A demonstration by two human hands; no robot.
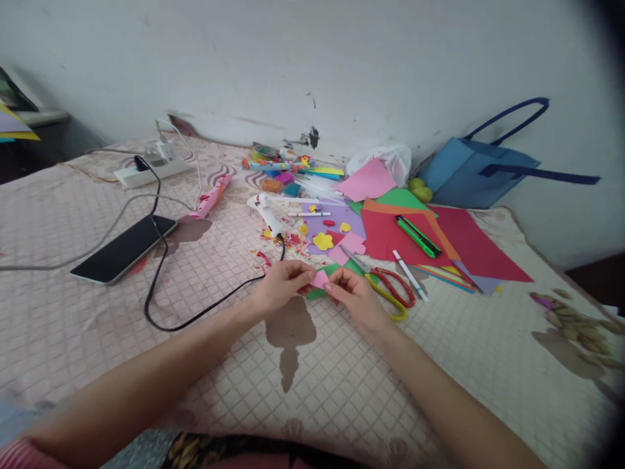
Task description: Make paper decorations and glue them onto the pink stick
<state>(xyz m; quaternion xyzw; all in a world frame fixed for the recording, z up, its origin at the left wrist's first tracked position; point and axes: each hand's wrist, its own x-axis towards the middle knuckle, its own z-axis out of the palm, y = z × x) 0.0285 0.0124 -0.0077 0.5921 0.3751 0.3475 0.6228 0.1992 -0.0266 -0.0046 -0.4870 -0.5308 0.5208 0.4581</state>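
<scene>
A small piece of pink paper (319,279) is pinched between my two hands, just above the tablecloth. My left hand (286,284) grips its left side, and my right hand (355,296) has its right edge between thumb and fingers. Green paper (325,290) lies partly hidden behind my fingers. Scissors with red and yellow handles (393,286) rest right beside my right hand, blades toward the paper scraps. Beyond the hands, a yellow paper flower (323,241) sits on a purple sheet (349,218). A white glue gun (265,215) lies farther back, its black cord running left.
At left are a dark-screened tablet (124,251), a white power strip (151,170) and loose cables. Red sheets (395,238), a green cutter (417,236) and a white marker (410,275) lie right. A blue bag (478,172) stands against the wall.
</scene>
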